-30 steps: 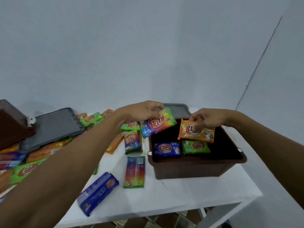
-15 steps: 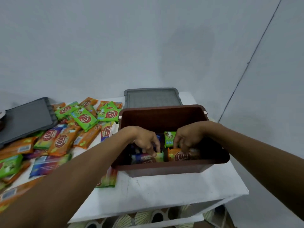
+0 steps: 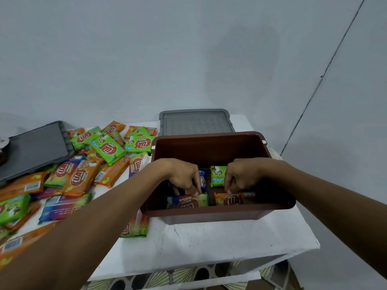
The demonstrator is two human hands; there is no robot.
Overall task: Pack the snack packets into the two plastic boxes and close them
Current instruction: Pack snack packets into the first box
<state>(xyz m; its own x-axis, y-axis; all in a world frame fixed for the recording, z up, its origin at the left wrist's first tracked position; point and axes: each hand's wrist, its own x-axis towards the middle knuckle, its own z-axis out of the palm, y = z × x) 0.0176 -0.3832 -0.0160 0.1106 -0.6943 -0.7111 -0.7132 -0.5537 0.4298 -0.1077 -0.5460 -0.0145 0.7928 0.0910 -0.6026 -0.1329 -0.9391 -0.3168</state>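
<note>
An open brown plastic box [image 3: 209,213] stands on the white table [image 3: 209,243]. Both my hands reach down into it. My left hand [image 3: 184,176] pinches the top edge of a multicoloured snack packet [image 3: 188,201] standing against the near wall. My right hand [image 3: 240,176] pinches the top edge of an orange packet [image 3: 232,199] beside it. Behind them in the box lie a green packet [image 3: 217,173] and a blue packet [image 3: 203,178], partly hidden by my fingers. Many loose packets [image 3: 83,168] cover the table to the left.
A grey lid [image 3: 196,122] lies flat behind the box. A second dark grey lid [image 3: 35,147] lies at the far left. One packet [image 3: 136,227] sticks out beside the box's left front corner. The table's front edge is close, with a wall to the right.
Both hands have carried their packets from above the box down into it and stood them against the near wall. The view has tilted down and shifted over the box.
</note>
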